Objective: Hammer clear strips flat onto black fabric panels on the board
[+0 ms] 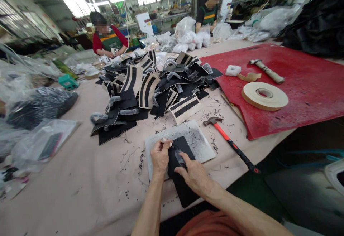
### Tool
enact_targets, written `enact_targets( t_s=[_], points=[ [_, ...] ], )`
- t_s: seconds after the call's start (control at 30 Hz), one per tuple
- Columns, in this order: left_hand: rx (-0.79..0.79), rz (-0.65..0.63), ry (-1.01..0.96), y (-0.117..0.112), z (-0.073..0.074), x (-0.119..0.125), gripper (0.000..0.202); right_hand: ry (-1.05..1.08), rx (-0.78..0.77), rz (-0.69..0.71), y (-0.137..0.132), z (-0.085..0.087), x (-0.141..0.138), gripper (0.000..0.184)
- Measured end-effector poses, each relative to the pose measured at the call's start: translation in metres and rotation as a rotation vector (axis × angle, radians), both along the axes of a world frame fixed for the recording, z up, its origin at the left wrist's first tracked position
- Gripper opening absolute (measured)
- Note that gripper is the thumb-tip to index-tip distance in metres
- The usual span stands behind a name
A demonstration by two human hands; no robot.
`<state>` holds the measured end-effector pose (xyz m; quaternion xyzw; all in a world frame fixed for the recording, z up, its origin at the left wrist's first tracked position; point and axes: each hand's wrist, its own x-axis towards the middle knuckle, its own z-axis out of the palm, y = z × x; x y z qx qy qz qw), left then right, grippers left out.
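Note:
My left hand (160,159) is closed, its fingertips pinching a small white-topped piece (166,142) at the edge of a black panel (185,189); its exact kind is hard to make out. A handle (179,157) wrapped in clear plastic sits on that panel. My right hand (199,178) has thumb and index finger around the handle's near end, pressing on the panel. Underneath lies a pale board (201,143) speckled with black. To the right of the board rests a claw hammer (228,141) with a red and black grip.
Beyond the board is a heap of black panels (161,82) with wrapped handles. A red mat (303,75) carries a tape roll (264,95) and another hammer (267,71). Plastic bags (40,103) lie left. Two people work across the table (94,178). Black bits are scattered about.

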<state>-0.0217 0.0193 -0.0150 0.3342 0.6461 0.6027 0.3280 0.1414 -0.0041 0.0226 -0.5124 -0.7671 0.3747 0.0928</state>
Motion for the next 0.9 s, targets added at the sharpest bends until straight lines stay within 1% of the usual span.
enact_targets(
  t_s=[0.1, 0.2, 0.27, 0.37, 0.6, 0.67, 0.73, 0.8, 0.83, 0.9],
  points=[
    [0.007, -0.032, -0.028, -0.002, -0.012, 0.0, 0.034, 0.035, -0.044, -0.011, 0.002, 0.0, -0.002, 0.046],
    [0.001, -0.068, 0.016, -0.004, -0.015, -0.002, 0.037, 0.057, -0.072, -0.005, 0.005, -0.002, -0.003, 0.039],
    [-0.007, -0.097, 0.046, -0.005, -0.014, -0.002, 0.037, 0.064, -0.084, -0.005, 0.005, -0.002, -0.004, 0.036],
    [-0.02, -0.126, 0.088, -0.007, -0.01, -0.002, 0.033, 0.081, -0.085, -0.014, 0.005, -0.003, -0.003, 0.036],
    [-0.036, -0.141, 0.245, -0.007, -0.004, 0.002, 0.029, 0.079, -0.1, -0.019, 0.004, -0.006, -0.003, 0.037],
    [-0.038, -0.142, 0.283, -0.006, -0.003, 0.003, 0.028, 0.101, -0.098, -0.009, 0.003, -0.004, -0.003, 0.04],
    [-0.023, -0.14, 0.337, -0.006, -0.003, 0.004, 0.026, 0.136, -0.091, 0.03, 0.005, 0.0, 0.001, 0.041],
    [0.008, -0.148, 0.412, -0.006, -0.004, 0.006, 0.022, 0.178, -0.027, 0.061, 0.012, 0.004, 0.012, 0.037],
    [0.027, -0.16, 0.451, -0.006, -0.004, 0.007, 0.021, 0.187, 0.042, 0.048, 0.019, 0.006, 0.022, 0.033],
    [0.067, -0.193, 0.522, -0.006, -0.005, 0.009, 0.019, 0.124, 0.236, -0.039, 0.038, 0.006, 0.05, 0.031]
  ],
)
